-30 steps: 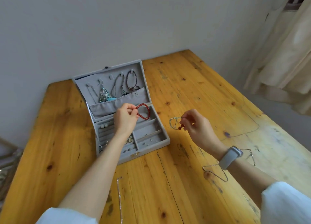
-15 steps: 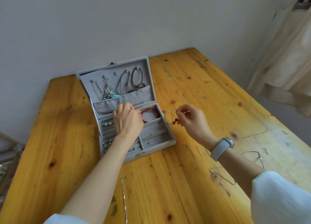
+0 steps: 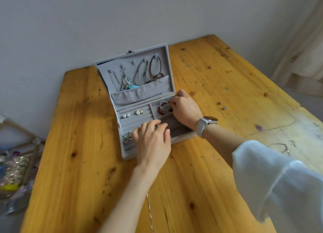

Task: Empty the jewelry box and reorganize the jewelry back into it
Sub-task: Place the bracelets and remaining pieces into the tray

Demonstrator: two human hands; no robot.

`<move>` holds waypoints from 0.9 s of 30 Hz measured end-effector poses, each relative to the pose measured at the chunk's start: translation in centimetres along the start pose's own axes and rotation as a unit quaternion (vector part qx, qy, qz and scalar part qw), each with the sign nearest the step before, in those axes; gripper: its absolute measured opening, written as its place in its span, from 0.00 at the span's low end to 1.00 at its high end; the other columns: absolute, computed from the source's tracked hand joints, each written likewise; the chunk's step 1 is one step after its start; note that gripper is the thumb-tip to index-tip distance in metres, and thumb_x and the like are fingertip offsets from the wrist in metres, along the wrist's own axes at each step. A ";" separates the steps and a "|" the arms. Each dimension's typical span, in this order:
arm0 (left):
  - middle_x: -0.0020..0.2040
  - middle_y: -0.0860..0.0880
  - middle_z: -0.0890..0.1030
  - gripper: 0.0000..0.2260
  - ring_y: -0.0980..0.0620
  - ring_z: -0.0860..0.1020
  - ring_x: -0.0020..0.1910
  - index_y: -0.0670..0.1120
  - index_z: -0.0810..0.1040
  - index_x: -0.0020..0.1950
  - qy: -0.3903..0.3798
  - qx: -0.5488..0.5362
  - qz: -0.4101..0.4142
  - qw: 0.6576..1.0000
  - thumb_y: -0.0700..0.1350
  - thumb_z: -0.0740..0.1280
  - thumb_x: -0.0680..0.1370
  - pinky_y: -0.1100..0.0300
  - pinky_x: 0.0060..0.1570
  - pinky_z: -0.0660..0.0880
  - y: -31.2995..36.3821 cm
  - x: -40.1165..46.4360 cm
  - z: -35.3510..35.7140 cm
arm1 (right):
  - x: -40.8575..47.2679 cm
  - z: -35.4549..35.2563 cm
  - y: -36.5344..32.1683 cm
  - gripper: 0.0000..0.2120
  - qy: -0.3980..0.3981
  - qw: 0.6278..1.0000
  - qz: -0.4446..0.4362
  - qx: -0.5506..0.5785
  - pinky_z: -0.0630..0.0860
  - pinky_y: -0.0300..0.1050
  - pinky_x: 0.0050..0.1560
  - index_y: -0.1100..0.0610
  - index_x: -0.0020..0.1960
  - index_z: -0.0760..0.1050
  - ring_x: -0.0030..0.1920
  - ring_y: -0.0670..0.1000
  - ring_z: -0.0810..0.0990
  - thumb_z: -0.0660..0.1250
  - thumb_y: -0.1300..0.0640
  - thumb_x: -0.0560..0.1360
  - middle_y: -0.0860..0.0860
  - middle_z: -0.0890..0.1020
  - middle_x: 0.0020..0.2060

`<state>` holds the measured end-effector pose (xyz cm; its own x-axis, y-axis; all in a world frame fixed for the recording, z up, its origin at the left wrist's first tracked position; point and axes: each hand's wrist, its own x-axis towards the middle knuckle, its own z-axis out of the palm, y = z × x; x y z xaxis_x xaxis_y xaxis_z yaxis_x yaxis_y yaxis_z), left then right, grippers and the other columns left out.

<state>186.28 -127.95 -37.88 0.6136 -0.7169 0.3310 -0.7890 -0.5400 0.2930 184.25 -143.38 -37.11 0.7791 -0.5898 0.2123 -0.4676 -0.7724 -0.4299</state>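
The grey jewelry box [image 3: 139,99] stands open on the wooden tabletop [image 3: 209,180]. The right hand [image 3: 185,108] pinches a thin bracelet [image 3: 164,103] over the red bead bracelet [image 3: 163,110] (back right compartment); the left hand [image 3: 152,141] rests with fingers spread on the box's front.

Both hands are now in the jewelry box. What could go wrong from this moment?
1. The right hand sets a thin bracelet onto the red bead bracelet in one compartment; they might tangle.
2. The left hand hovers over small pieces in the front rows and could knock them out.
3. Two tiny items lie far right on the table, easily forgotten.
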 end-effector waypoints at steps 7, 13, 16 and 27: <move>0.57 0.42 0.78 0.10 0.42 0.75 0.57 0.43 0.81 0.54 0.002 -0.019 0.002 1.000 0.42 0.68 0.73 0.42 0.58 0.65 1.9 -1.5 -0.6 | -5.9 -5.0 3.3 0.13 0.030 0.994 0.033 0.101 0.70 0.45 0.52 0.59 0.59 0.75 0.51 0.55 0.75 0.58 0.64 0.77 0.57 0.76 0.55; 0.58 0.45 0.76 0.13 0.45 0.73 0.59 0.43 0.78 0.59 -0.060 -0.128 0.093 0.986 0.43 0.64 0.76 0.50 0.57 0.70 7.7 -5.2 0.1 | -17.0 -8.8 6.5 0.10 0.081 0.980 0.114 0.140 0.67 0.26 0.37 0.59 0.53 0.78 0.35 0.40 0.73 0.60 0.66 0.76 0.51 0.80 0.40; 0.70 0.48 0.66 0.19 0.49 0.61 0.70 0.48 0.68 0.70 -0.158 -0.094 0.089 0.979 0.49 0.59 0.79 0.52 0.67 0.59 9.8 -7.4 1.3 | -21.6 -8.1 8.3 0.09 0.101 0.978 0.159 0.094 0.69 0.39 0.45 0.58 0.51 0.79 0.40 0.48 0.72 0.62 0.65 0.75 0.53 0.80 0.42; 0.77 0.50 0.48 0.24 0.50 0.43 0.75 0.52 0.51 0.75 -0.220 0.020 0.091 0.971 0.56 0.50 0.81 0.51 0.71 0.43 9.5 -8.7 2.8 | -20.3 -6.1 8.8 0.11 0.048 0.977 0.198 -0.071 0.65 0.49 0.53 0.57 0.54 0.76 0.53 0.57 0.67 0.58 0.56 0.78 0.55 0.76 0.51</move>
<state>173.41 -128.10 -40.53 0.3984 -0.9162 -0.0441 -0.8888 -0.3975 0.2280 161.76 -139.67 -39.88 0.4865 -0.8626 0.1386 -0.7823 -0.5007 -0.3705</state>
